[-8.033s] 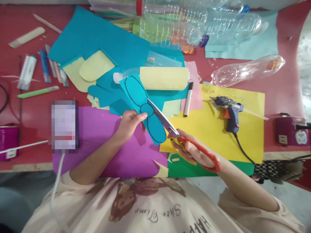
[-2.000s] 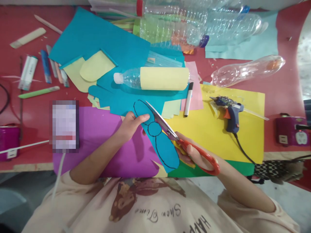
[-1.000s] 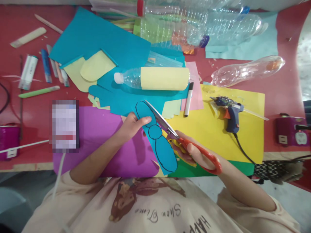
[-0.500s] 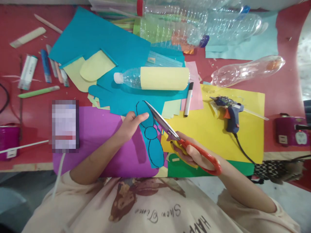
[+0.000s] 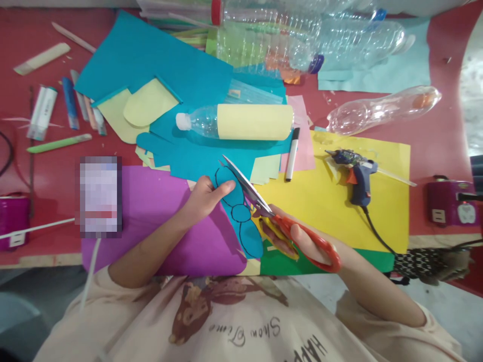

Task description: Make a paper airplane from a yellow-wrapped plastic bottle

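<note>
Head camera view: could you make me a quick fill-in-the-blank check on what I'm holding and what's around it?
1. The left hand holds a blue paper strip marked with ____ outlines.
2. In the right hand, the scissors have one yellow handle and one ____ handle.
3. The glue gun lies on the ____ sheet.
4. The paper-wrapped bottle has a ____ cap.

Missing words: black; red; yellow; white.

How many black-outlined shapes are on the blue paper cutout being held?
3: an upper oval, partly covered by the left hand; a small circle in the middle; and a lower oval. Others may be hidden.
</note>
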Available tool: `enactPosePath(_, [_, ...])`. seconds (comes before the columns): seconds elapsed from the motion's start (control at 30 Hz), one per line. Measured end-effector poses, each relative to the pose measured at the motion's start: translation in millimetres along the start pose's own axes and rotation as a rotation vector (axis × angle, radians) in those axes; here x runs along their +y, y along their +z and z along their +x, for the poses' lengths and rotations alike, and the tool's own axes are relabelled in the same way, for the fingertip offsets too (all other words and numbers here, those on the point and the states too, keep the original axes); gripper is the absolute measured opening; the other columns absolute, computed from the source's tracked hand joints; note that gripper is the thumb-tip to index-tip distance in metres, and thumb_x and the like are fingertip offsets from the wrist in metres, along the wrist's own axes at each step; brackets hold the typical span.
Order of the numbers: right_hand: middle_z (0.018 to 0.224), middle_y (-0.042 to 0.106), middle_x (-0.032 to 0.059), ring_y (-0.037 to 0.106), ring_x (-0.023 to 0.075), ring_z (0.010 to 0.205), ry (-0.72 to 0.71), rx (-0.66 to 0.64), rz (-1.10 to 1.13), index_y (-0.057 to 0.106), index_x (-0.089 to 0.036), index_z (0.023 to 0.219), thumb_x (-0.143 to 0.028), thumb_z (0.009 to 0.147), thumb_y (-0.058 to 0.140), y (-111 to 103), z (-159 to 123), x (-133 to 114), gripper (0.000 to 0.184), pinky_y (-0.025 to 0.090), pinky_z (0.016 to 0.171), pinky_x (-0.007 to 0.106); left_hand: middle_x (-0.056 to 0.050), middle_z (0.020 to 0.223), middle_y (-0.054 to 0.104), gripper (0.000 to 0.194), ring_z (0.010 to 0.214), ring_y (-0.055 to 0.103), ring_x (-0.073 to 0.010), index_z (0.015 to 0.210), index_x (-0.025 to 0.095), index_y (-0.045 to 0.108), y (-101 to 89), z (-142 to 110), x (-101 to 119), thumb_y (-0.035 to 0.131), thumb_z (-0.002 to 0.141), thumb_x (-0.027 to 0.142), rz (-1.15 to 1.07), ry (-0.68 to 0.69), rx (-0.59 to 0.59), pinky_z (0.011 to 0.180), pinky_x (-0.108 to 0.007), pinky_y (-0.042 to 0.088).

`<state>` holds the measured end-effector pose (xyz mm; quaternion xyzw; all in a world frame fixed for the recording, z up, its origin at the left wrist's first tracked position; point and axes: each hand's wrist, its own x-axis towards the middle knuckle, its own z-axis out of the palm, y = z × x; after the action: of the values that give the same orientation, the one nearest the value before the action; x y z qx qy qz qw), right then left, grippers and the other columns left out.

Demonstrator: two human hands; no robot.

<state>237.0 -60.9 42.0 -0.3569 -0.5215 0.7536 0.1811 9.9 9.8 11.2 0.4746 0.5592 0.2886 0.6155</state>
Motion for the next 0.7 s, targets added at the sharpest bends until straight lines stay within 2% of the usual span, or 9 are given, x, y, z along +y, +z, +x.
enactPosePath(0.1, [0.066,0.034,-0.0075,0.024,0.0071,0.048,0.034,-0.003,0.147,0.038,-0.024,0.09,-0.082,0.085,0.034,2.6,1.5,3.1,0.059,0.027,0.045,0.026,0.005,0.047,0.027,0.045,0.047,0.026,-0.0067,0.047,0.021,0.028,0.8,-0.7,2.1,0.062,0.065,0.046,0.049,0.035,0.0,0.046,-0.024,0.023])
enactPosePath(0.27, [0.069,0.031,-0.0079,0.023,0.005,0.045,0.089,0.024,0.248,0.041,-0.024,0.099,-0.085,0.078,0.043,5.6,4.3,9.6,0.065,0.021,0.037,0.023,0.006,0.047,0.022,0.048,0.047,0.02,-0.0056,0.046,0.021,0.025,1.1,0.0,1.8,0.06,0.066,0.048,0.06,0.022,0.01,0.046,-0.024,0.017])
enactPosePath(0.7, [0.069,0.034,-0.0081,0.023,0.0032,0.044,0.091,0.059,0.204,0.044,-0.022,0.097,-0.084,0.079,0.046,0.3,3.8,7.6,0.064,0.022,0.035,0.021,0.006,0.046,0.023,0.05,0.045,0.024,-0.0064,0.045,0.022,0.028,-0.9,4.2,-3.5,0.063,0.065,0.051,0.039,-0.012,0.002,0.044,-0.024,0.021])
